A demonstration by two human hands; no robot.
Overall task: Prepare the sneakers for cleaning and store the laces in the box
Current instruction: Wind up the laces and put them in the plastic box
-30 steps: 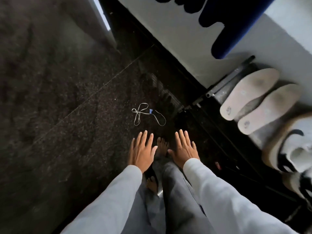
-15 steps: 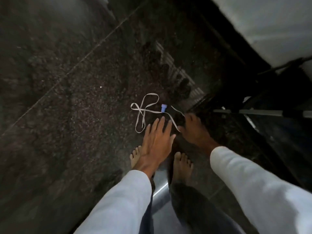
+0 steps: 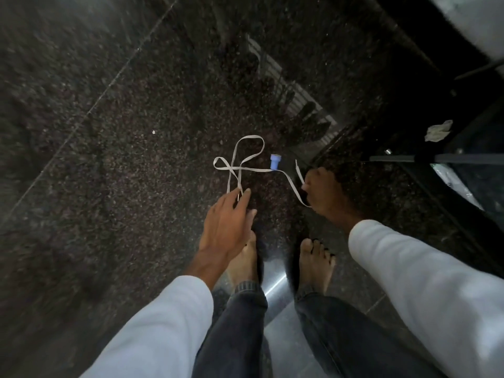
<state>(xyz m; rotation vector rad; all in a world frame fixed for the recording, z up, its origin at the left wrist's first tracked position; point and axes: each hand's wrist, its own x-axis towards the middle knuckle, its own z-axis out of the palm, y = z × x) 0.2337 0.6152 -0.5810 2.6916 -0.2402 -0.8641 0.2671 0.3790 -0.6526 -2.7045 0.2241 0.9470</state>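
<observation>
Shoelace (image 3: 253,169), white and flat, on a dark speckled stone floor (image 3: 109,186); 1 small blue cap (image 3: 274,161) serves as landmark. The lace lies in 2 crossed loops left of the cap, and 1 run passes just below the cap and trails to its lower right.

Left hand (image 3: 226,222), below and left of the cap: fingers straight and spread, gripping nothing, fingertips (image 3: 246,193) over the lace's 2 near strands.

Right hand (image 3: 326,192), just right of the cap: fingers curled, apparently pinching the lace's far run, though the contact lies in shadow. 2 bare feet stand below the cap. No box and no sneaker are visible.

Probable faults:
- A pull from the right hand alone could draw the crossed loops tight into a knot.
- The moving run could catch the cap and drag or roll it along the floor.
- Flat left fingers may slide off the thin strands on the polished stone and lift nothing.
- A slack tail may drop under a foot and jerk free.
</observation>
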